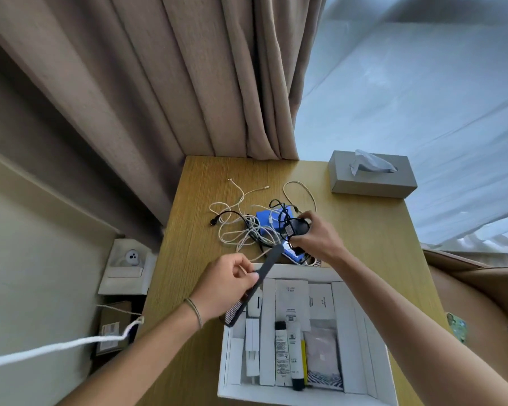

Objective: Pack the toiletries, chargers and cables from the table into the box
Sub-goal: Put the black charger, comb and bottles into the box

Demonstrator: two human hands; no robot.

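A white box stands open on the wooden table, near its front edge. Inside lie white packets, tubes and a zebra-patterned pouch. My left hand grips a dark comb by its handle, slanted over the box's left edge. My right hand grips a black charger lifted just above a tangle of white and black cables. A blue item lies under the cables.
A grey tissue box sits at the table's far right corner. Beige curtains hang behind the table. To the left, low down, are a small shelf with a white device and a cardboard parcel. A white cord crosses the lower left.
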